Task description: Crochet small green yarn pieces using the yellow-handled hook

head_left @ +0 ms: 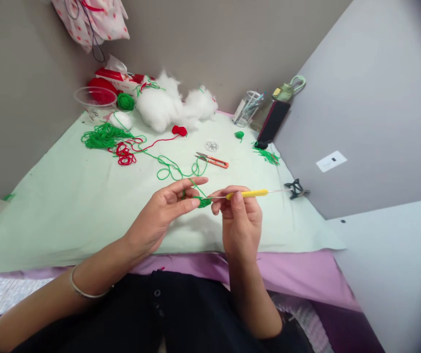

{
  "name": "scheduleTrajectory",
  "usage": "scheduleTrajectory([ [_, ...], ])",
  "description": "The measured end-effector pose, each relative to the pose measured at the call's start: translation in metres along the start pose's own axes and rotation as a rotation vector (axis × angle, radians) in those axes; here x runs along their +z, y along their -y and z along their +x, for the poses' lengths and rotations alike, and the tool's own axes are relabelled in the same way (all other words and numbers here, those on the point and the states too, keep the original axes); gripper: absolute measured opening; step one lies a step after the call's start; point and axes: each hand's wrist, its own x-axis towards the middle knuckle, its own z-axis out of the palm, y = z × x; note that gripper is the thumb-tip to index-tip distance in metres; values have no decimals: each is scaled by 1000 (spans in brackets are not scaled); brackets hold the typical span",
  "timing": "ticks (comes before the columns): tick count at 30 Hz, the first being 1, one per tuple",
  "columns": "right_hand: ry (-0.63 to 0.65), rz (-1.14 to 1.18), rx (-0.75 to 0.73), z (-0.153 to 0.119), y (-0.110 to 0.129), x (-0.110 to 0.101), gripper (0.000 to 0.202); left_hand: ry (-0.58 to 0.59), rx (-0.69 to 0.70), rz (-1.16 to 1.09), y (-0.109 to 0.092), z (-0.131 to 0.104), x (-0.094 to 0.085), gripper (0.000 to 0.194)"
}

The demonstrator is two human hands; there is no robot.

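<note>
A small green crochet piece (204,202) is pinched between the thumb and fingers of my left hand (168,203). Green yarn (191,184) runs over the left index finger, which is stretched out, and down to the piece. My right hand (241,215) grips a crochet hook (249,194) by its yellow handle. The hook's thin metal shaft points left, and its tip meets the green stitches; the exact loop is too small to make out. Beyond my hands, the loose green strand lies in curls on the table, close to orange-handled thread snips (213,161).
Along the back are white stuffing (159,105), a green yarn ball (125,101), a clear tub (95,98) and a pen holder (247,109). Tangled green yarn (103,136) lies left. At right stand a phone (274,121) and a bottle (284,91); a small black stand (296,189) sits nearer.
</note>
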Motion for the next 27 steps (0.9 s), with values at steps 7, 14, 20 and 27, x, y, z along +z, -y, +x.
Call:
scheduleTrajectory([
  [7, 45, -411, -332, -12, 6, 0, 20, -62, 147, 220, 3, -2, -4, 36],
  [14, 154, -833, -817, -13, -11, -3, 32, -100, 173, 196, 5, -4, 4, 41],
  [20, 33, -704, -745, -10, -11, -2, 28, 26, -248, -257, 1, 2, 3, 37],
  [27, 35, -296, -310, -1, 1, 4, 18, 18, -95, -130, -3, 4, 3, 45],
])
